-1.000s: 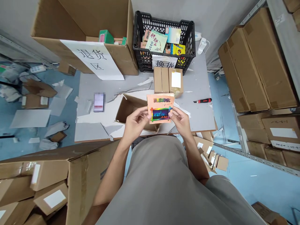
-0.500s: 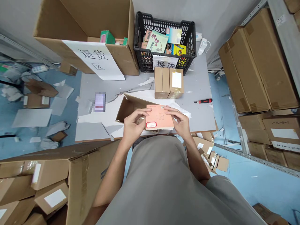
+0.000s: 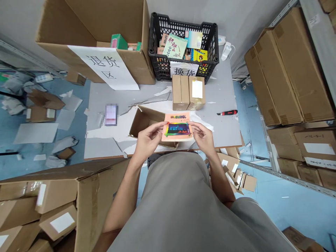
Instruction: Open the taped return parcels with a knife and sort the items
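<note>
Head view: looking far left of the left hand (image 3: pixel 149 136), can see torn cardboard (image 3: pixel 43 99) and white sheets (image 3: pixel 35 133) lying on the floor. Closer, beside the left forearm (image 3: pixel 126 185), can see a big open box (image 3: pixel 97 203) with small cartons (image 3: pixel 57 222) inside. Ahead and left of the left hand, notice a tall box (image 3: pixel 136 66) with a lettered sheet (image 3: pixel 102 66); below that, left of the same hand, a pixelated item (image 3: pixel 111 115), too masked to tell. Just beyond the left hand, an open carton (image 3: pixel 151 114). Pinching a peach booklet (image 3: pixel 177 129) by its left edge with the left hand, by its right edge with the right hand (image 3: pixel 203 136), cover up, between both. Beyond the booklet, two closed cartons (image 3: pixel 188 92) before a black crate (image 3: pixel 160 65) of booklets. Right of the right hand, a red-and-black cutter (image 3: pixel 229 112) on the table (image 3: pixel 223 91); farther right, stacked cartons (image 3: pixel 291 66).
</note>
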Tool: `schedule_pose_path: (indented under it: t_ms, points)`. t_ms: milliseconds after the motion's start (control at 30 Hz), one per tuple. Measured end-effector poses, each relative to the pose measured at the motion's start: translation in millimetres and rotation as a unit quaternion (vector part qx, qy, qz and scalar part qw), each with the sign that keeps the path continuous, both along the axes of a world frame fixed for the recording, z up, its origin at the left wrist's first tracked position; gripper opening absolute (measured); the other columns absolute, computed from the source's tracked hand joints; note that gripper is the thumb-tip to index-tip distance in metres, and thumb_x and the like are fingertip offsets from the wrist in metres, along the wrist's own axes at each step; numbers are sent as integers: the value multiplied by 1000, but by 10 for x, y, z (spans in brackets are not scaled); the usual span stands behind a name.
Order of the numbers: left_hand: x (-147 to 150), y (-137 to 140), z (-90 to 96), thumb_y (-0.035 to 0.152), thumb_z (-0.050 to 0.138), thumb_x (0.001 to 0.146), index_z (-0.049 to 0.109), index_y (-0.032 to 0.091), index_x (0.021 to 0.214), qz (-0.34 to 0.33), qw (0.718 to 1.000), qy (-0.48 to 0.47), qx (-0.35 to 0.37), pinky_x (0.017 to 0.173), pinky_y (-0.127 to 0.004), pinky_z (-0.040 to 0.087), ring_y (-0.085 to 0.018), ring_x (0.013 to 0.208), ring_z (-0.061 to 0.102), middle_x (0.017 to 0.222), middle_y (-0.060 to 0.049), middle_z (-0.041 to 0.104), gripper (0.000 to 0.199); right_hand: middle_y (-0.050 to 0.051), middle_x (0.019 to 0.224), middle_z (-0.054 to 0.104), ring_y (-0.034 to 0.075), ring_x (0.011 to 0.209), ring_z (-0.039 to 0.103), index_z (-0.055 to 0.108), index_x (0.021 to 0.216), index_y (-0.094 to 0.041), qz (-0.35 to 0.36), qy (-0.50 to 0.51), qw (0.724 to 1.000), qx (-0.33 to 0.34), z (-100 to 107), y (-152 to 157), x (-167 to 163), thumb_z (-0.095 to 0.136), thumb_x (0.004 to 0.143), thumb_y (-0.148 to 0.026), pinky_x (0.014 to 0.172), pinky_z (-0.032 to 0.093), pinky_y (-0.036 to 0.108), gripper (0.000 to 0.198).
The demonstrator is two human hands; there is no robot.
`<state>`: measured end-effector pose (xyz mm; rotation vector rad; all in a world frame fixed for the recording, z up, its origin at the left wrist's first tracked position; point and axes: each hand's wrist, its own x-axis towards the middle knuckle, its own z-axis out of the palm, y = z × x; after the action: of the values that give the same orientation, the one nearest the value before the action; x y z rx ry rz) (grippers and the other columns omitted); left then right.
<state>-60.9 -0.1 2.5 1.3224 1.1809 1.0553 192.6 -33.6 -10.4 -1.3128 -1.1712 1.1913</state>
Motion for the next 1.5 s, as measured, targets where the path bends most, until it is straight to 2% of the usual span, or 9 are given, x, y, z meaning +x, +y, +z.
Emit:
schedule_pose_path:
  t_ms: [267, 500, 633, 800, 967, 1133, 1233, 1367, 1500]
  points:
    - [110, 11, 7, 71, 84, 96, 84, 18, 101, 25, 999, -4, -40, 70, -31, 63, -20, 70, 76, 75, -5, 79, 53, 3, 75, 83, 20, 67, 77, 75, 95, -25, 15, 51, 997, -51, 0, 30, -87, 81, 97, -76, 60, 61, 31, 51]
    - [92, 17, 18, 72, 61, 110, 87, 18, 120, 29, 999, 39, 24, 84, -34, 63, -22, 91, 78, 104, -11, 85, 60, 8, 104, 88, 26, 93, 84, 80, 118, -26, 51, 67, 993, -80, -173, 81, -102, 56, 103, -91, 81, 70, 39, 72]
    - [218, -5, 71, 55, 78, 105, 87, 22, 125, 13, 991, 88, 101, 91, -34, 64, -21, 95, 76, 113, -9, 81, 40, 5, 113, 87, 26, 112, 83, 74, 121, -26, 81, 112, 986, -97, -458, 241, -200, 82, 91, -81, 102, 67, 41, 63]
    - [443, -114, 39, 29, 71, 106, 87, 28, 129, -58, 961, 184, 198, 99, -38, 66, -23, 110, 77, 131, -11, 75, 27, 1, 103, 84, 22, 96, 81, 65, 110, -28, 65, 220, 963, -140, -794, 370, -429, 93, 80, -62, 86, 68, 34, 53]
    - [524, -200, -29, 21, 67, 105, 85, 29, 128, -102, 939, 238, 229, 103, -43, 66, -28, 120, 77, 136, -12, 77, 30, 4, 100, 82, 26, 100, 80, 63, 104, -27, 41, 246, 955, -160, -906, 353, -492, 93, 76, -58, 87, 70, 39, 51]
    - [445, -153, -80, 31, 70, 106, 77, 26, 139, -37, 986, 107, 125, 107, -41, 66, -25, 118, 80, 134, -11, 80, 34, -2, 100, 79, 19, 90, 77, 62, 107, -30, 18, 230, 963, -140, -756, 316, -340, 94, 77, -57, 85, 67, 32, 52]
    - [352, -29, -248, 42, 74, 104, 74, 21, 142, 46, 999, -4, 13, 101, -39, 68, -26, 118, 81, 136, -14, 81, 44, 0, 103, 79, 18, 92, 77, 63, 110, -30, -25, 127, 988, -79, -531, 284, -273, 86, 89, -63, 87, 66, 31, 46]
    - [324, 159, -563, 46, 90, 88, 74, 20, 137, 71, 979, -147, -124, 101, -39, 67, -27, 123, 80, 138, -16, 81, 58, 8, 124, 82, 24, 110, 79, 73, 123, -29, -47, -109, 993, 26, -201, 183, -378, 66, 111, -55, 98, 65, 37, 30]
    - [457, 225, -720, 46, 96, 81, 73, 23, 127, 56, 939, -258, -219, 104, -46, 68, -30, 121, 82, 131, -14, 84, 56, 13, 136, 82, 30, 126, 77, 79, 132, -30, 90, -287, 942, 146, -92, 74, -626, 55, 119, -41, 109, 63, 44, 29]
